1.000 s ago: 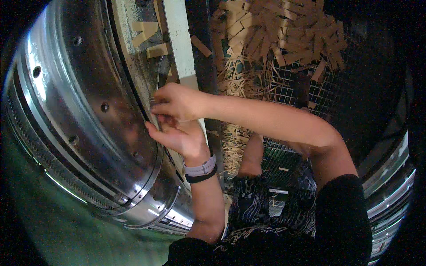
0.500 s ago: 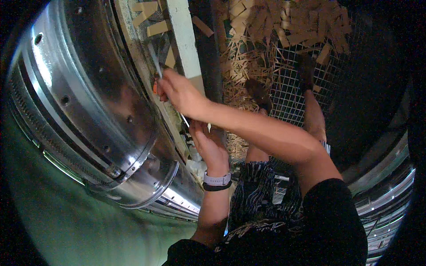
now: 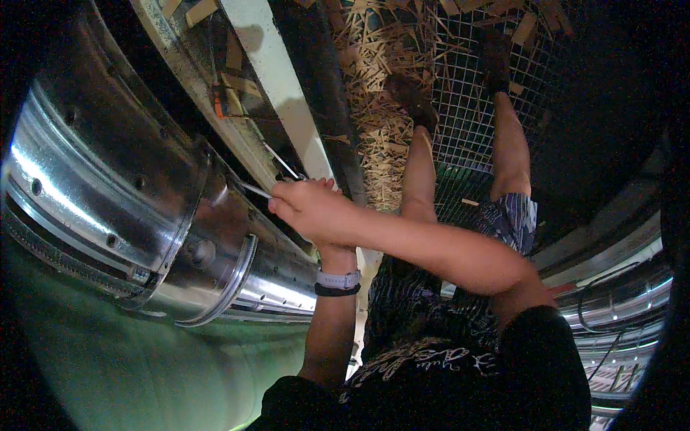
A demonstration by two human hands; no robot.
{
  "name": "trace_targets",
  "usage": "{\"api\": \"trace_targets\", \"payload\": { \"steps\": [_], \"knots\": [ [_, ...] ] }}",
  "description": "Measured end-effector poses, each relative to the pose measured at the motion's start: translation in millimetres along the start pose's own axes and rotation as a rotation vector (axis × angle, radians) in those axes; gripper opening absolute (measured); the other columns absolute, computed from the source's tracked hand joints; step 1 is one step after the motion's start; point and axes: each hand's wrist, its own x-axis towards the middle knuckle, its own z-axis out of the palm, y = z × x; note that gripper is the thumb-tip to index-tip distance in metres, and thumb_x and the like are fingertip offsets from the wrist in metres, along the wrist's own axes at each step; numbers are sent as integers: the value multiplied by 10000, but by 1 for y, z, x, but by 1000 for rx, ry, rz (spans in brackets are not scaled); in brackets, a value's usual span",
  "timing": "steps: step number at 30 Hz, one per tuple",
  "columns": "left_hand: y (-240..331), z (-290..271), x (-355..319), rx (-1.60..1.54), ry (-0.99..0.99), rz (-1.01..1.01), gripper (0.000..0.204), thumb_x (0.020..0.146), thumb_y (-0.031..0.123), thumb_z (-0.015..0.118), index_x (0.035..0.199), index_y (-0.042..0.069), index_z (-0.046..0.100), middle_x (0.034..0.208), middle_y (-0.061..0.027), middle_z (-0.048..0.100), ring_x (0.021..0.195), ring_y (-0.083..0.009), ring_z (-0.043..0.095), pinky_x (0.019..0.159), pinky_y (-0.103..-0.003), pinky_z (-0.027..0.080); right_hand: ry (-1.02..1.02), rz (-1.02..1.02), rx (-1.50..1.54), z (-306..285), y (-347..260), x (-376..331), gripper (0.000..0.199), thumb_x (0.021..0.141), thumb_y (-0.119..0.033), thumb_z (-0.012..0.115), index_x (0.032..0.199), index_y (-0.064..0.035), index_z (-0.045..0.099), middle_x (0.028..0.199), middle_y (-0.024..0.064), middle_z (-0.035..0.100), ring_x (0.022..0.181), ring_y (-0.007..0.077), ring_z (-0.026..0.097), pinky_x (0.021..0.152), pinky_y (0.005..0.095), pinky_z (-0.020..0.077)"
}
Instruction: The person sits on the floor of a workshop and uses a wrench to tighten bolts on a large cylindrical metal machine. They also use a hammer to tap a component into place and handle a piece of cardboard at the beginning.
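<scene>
My right hand (image 3: 309, 207) is closed around a slim metal tool (image 3: 256, 190), whose bare shaft sticks out toward the big steel roller. Under and behind it is my left hand (image 3: 336, 250), largely covered by the right, with a few curled fingertips showing. A thin metal rod (image 3: 280, 160) with a dark end runs out from those fingertips over the ledge. What kind of tools these are, I cannot make out. Farther along the ledge (image 3: 251, 136) lies a screwdriver with an orange and black handle (image 3: 219, 104), apart from both hands.
The shiny steel roller (image 3: 108, 172) with bolt holes fills the left side, above a wide green sheet (image 3: 180, 373). A white beam (image 3: 277, 72) borders the ledge. Cardboard strips (image 3: 374, 122) litter the wire-mesh floor (image 3: 460, 115) around my feet. Metal machine parts (image 3: 618, 309) stand at right.
The orange-handled screwdriver has left my right hand and lies on the ledge. My right hand has come back beside the left and grips a slim metal tool. The whole view has shifted.
</scene>
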Motion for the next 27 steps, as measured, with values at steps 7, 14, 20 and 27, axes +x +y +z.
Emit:
{"api": "trace_targets", "payload": {
  "steps": [7, 14, 20, 27],
  "knots": [
    [-21, -49, 7, 176, -66, 76, 446, 935, 342, 431, 1287, 73, 376, 1265, -125, 469, 1194, -300, 439, 968, -485, 380, -64, 61, 289, 1, -14, 14, 280, 898, -251, 471, 826, -15, 604, 733, 205, 597, 720, 392, 583, 723, 429, 443],
    [-22, -44, 5, 276, -60, 159, 503, 936, 428, 396, 1271, 54, 421, 1190, -127, 528, 1111, -284, 505, 903, -431, 414, -243, 290, 680, -1, -34, 22, 212, 869, -190, 458, 854, -27, 593, 634, 171, 613, 527, 332, 569, 556, 442, 476],
    [7, -6, -22, 103, -68, 35, 402, 947, 353, 408, 1213, 56, 465, 1162, -98, 538, 1053, -229, 531, 909, -367, 428, -226, -188, -675, -20, -50, 16, 193, 821, -166, 506, 947, -30, 563, 608, 132, 582, 523, 279, 584, 521, 437, 503],
    [61, 22, -17, 133, -123, 41, 349, 948, 335, 440, 1147, 56, 506, 1097, -77, 559, 1007, -183, 544, 879, -340, 450, -425, -180, -1179, -10, -71, 35, 282, 844, -189, 511, 1066, -22, 555, 907, 175, 580, 841, 309, 562, 716, 403, 482]
  ]
}}
